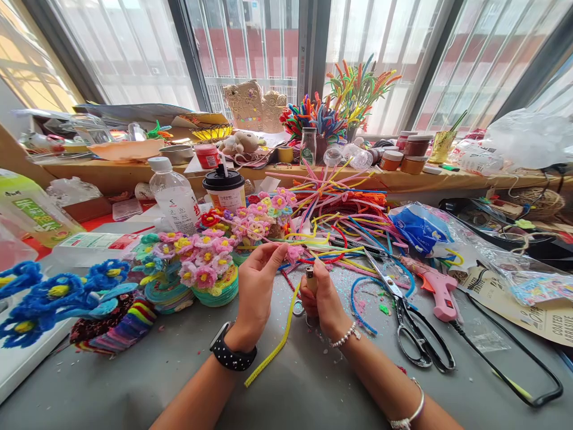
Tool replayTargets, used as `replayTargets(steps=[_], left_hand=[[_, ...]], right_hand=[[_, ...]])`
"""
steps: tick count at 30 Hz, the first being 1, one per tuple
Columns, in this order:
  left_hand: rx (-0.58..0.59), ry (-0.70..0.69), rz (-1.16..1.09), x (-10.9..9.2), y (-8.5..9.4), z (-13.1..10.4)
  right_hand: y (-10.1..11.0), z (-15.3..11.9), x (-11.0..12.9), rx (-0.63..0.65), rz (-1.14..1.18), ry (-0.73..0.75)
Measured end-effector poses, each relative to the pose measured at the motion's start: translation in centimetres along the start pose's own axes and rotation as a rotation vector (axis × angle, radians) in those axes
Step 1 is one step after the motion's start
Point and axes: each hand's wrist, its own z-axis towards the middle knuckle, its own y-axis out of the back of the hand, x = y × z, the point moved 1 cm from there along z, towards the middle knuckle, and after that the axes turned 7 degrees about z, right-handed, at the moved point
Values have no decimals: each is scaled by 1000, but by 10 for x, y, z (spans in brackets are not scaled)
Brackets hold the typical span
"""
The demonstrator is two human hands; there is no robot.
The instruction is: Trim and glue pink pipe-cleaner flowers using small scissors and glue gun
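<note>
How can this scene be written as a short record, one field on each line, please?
Left hand: pinching a pink fuzzy piece
Right hand: holding a lighter, no flame visible
Between the forearms: yellow pipe cleaner on the grey table
Left side: potted blue flowers and potted pink flowers
Right side: scissors, then a pink glue gun
Behind the pots: white-capped bottle, black-lidded cup

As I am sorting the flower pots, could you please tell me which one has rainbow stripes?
The leftmost pot, holding dark blue flowers; the two pots just to its right look mainly blue-green.
</note>
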Motion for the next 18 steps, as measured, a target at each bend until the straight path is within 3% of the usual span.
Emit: replayTargets(steps=[18], left_hand=[[10,4,-2,0,1,0]], right_hand=[[1,0,1,6,16,-39]])
